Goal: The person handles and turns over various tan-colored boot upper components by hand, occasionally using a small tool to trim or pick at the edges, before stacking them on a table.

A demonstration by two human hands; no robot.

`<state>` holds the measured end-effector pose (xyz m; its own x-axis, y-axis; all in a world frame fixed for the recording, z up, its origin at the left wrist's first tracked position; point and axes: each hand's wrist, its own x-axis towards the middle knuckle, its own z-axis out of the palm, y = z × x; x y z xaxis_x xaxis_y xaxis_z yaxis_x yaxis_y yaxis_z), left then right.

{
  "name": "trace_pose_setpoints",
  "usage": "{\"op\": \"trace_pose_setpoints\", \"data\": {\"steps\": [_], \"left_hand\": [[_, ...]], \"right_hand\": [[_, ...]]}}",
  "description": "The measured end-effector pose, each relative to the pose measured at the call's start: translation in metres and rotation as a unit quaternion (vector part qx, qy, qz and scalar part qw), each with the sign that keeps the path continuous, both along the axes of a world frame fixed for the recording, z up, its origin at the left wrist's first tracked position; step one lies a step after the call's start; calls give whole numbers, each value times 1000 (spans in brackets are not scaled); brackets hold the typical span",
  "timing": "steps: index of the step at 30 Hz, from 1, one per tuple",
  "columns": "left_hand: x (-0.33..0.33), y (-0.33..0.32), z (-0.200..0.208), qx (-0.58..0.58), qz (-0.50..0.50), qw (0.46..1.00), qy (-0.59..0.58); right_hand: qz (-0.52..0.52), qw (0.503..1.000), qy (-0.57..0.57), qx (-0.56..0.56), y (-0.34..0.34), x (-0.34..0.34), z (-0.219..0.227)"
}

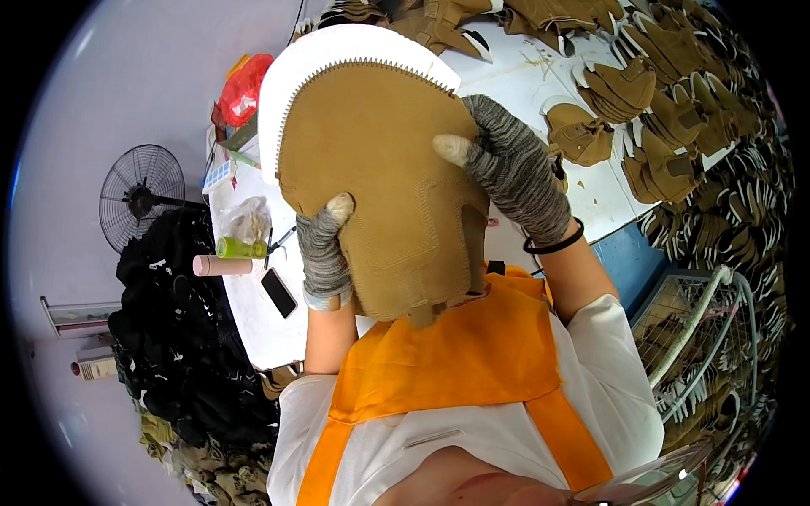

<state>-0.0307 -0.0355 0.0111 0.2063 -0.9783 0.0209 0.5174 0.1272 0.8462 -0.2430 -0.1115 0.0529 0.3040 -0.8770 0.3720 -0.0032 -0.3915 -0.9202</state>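
Note:
Both my hands hold up a brown shoe upper (371, 160) close in front of me. A white piece (337, 40) with a rounded edge sticks out past its far end, and a toothed edge runs along the brown part there. My left hand (325, 244), in a grey fingerless glove, grips the left side with the thumb on top. On the far right side my right hand (510, 164) is closed on the edge, its thumb lying on the brown face. The other fingers of both hands are mostly hidden beneath the upper.
Several stacks of brown uppers (620, 88) cover the right of the white table (595, 190). A phone (278, 293), a pink bottle (223, 266), and a red bag (245, 88) lie at the left. Beyond stand a fan (142, 198) and a black pile (181, 337); a wire cart (704, 337) is at right.

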Motion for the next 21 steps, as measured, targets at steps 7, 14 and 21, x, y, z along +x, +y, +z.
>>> {"op": "trace_pose_setpoints", "data": {"steps": [7, 14, 21], "left_hand": [[-17, 4, 12, -15, -1, 1000, 28], [-6, -6, 19, 6, -87, 939, 334], [-9, -1, 20, -3, -30, 986, 164]], "right_hand": [[-42, 993, -61, 95, -15, 4, -12], [184, 914, -251, 260, -13, 8, -13], [109, 987, -90, 78, -3, 5, -6]]}}
